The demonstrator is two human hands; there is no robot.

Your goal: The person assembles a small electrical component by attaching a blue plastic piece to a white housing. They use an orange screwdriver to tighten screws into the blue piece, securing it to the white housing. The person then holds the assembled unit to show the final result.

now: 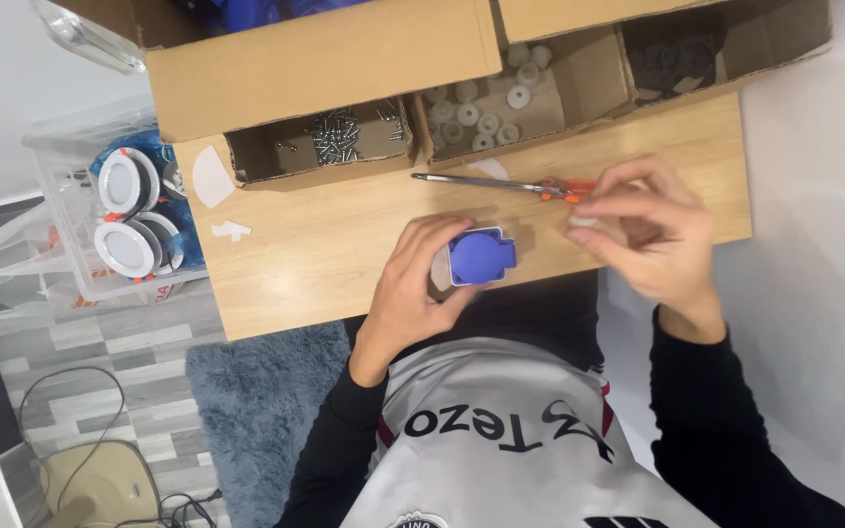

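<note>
Left hand: the left hand (413, 284) is curled around a blue, squarish plastic socket piece with a round face (482, 256), fingers wrapped on its left side, holding it just above the near edge of the table.
Right hand: the right hand (649, 235) has its fingertips pinched together on a small whitish part (582, 222); what that part is cannot be told.
Blue piece: it sits between the two hands, close to the body, face up, over the light wooden tabletop (325, 254).
Screwdriver: a slim metal-shafted screwdriver with an orange handle (501, 184) lies flat on the tabletop just beyond the hands, its handle end beside the right hand's fingers.
Boxes: an open brown cardboard box with compartments (344, 68) stands at the far edge of the table; one compartment holds a heap of small metal screws (336, 135), the next holds round white plastic caps (486, 108), and a third holds dark parts (672, 57) too dim to make out.
Scraps: two white paper scraps (213, 178) lie on the left part of the tabletop.
Beside the table: a clear plastic crate (70, 244) to the left holds round white ring-shaped fittings (127, 215).
Floor: a grey-blue shaggy rug (256, 420) lies under the table's near edge.
</note>
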